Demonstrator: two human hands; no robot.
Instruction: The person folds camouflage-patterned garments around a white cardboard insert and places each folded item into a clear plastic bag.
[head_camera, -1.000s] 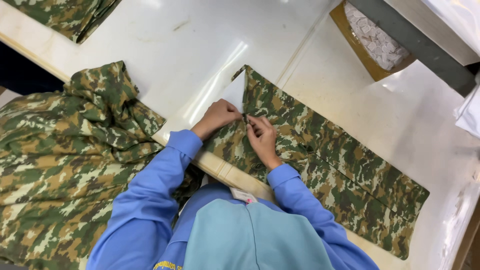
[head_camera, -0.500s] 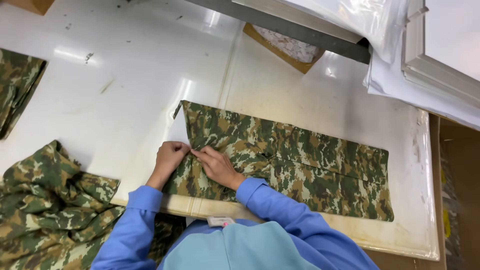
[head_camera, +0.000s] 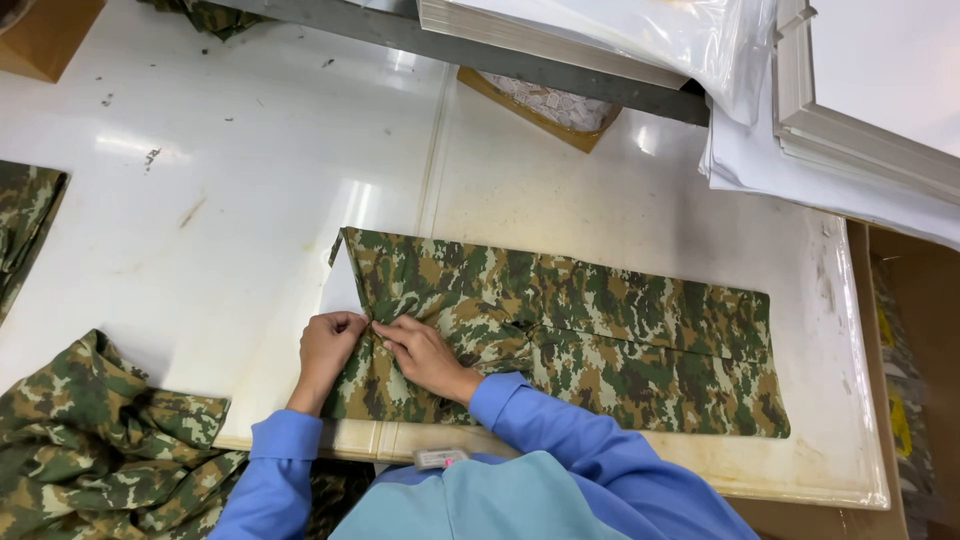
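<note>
A long folded camouflage garment piece (head_camera: 620, 330) lies flat across the white table (head_camera: 230, 200), reaching from the middle to the right. My left hand (head_camera: 328, 345) pinches its left end with curled fingers. Beside it my right hand (head_camera: 422, 352) rests on the cloth, fingertips meeting the left hand at a small fold. Both sleeves are blue. A white lining or paper shows at the piece's left tip.
A heap of camouflage cloth (head_camera: 95, 450) lies at the lower left, with another piece (head_camera: 25, 220) at the left edge. A brown tray of white scraps (head_camera: 550, 105) sits at the back under a grey bar. Stacked white sheets (head_camera: 830, 150) overhang the back right.
The view has swung left to right, so the garment piece now lies level and centred. My hands stay together on its left end, still pinching the same fold.
</note>
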